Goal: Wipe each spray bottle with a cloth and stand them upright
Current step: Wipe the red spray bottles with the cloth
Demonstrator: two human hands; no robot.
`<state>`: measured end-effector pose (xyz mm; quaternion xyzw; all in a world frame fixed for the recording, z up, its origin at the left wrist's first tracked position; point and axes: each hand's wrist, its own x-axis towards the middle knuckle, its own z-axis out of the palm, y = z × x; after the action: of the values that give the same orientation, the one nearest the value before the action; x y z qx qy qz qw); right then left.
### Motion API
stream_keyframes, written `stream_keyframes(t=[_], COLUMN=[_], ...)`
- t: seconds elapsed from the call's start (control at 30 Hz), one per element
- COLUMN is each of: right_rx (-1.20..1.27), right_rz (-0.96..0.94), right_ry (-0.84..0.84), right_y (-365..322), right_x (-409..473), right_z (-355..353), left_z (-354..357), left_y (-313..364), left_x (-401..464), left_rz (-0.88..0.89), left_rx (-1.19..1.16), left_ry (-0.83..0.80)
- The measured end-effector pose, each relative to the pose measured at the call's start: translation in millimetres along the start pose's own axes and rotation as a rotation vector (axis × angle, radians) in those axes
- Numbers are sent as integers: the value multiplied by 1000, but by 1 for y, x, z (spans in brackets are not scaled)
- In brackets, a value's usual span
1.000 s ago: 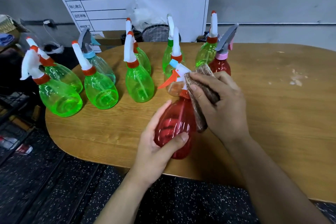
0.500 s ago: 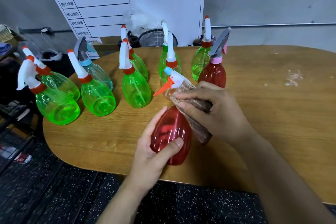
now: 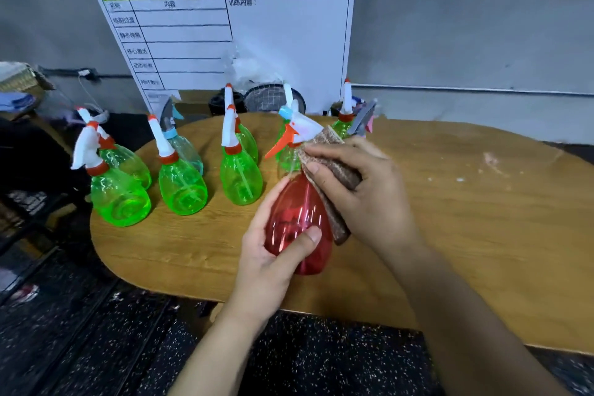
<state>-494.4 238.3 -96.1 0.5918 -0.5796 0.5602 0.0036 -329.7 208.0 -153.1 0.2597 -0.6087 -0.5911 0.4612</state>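
Left hand (image 3: 270, 254) wrapped round the belly of the red spray bottle (image 3: 297, 222), thumb across the front, fingers behind. Right hand (image 3: 360, 190) clamped on the brown cloth (image 3: 334, 177), pressing it against the bottle's shoulder and neck, just under the white trigger head with its orange lever (image 3: 283, 141). Bottle held tilted, off the tabletop (image 3: 482, 235), base toward the body, above the near edge.

To do this step well: keep the lower grip firm but not crushing, thin plastic likely to dent; draw the cloth from neck down to base while turning the bottle in the left hand, so the hidden side gets covered too. Then over the trigger head, where grime probably collects. Watch the lever: a squeeze could spray whatever is left inside. Afterwards, set base-down in a free patch, well clear of the neighbours.

Beyond the hands: green bottles (image 3: 241, 177) standing upright across the left and back of the tabletop, a pale blue one (image 3: 184, 146) among them, another with a grey trigger (image 3: 361, 120) half hidden behind the right hand. Wood-grain surface, rounded at the left end, with a whitish scuffed patch (image 3: 491, 161) to the right.

Farther out: dark speckled floor (image 3: 96, 347) below, grey wall behind, a white chart with a green header (image 3: 225, 26) leaning against it, a wire basket (image 3: 273, 98) at its foot.
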Motion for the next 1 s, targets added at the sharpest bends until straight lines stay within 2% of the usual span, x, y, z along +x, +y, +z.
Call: stream_keyframes(t=[0.1,0.3,0.43,0.6,0.73,0.9,1.0], right_rx=[-37,-97,-164,-191,-211,-239,-256], right_rz=[-69,-121,-174,-195,-251,-273,-308], right_ry=[-38,110,1,127,36,159,58], right_y=[-24,-69,-87,-115,-140,-166,-178], right_x=[10,16,12,19,27,45,48], right_z=[-22,-60,-79,-102,-118,-143,-150], left_z=[9,30,40,53,59,68,72], left_y=[23,62,78,112,138,166,178], left_x=[-11,-32,-42,-48,-55,-59,-59], left_rz=[47,117,141,190,234,275,282], left_rx=[-19,-46,-49,-33,-39,-17,-33], left_ry=[20,6,7,-2,0,-19,-21])
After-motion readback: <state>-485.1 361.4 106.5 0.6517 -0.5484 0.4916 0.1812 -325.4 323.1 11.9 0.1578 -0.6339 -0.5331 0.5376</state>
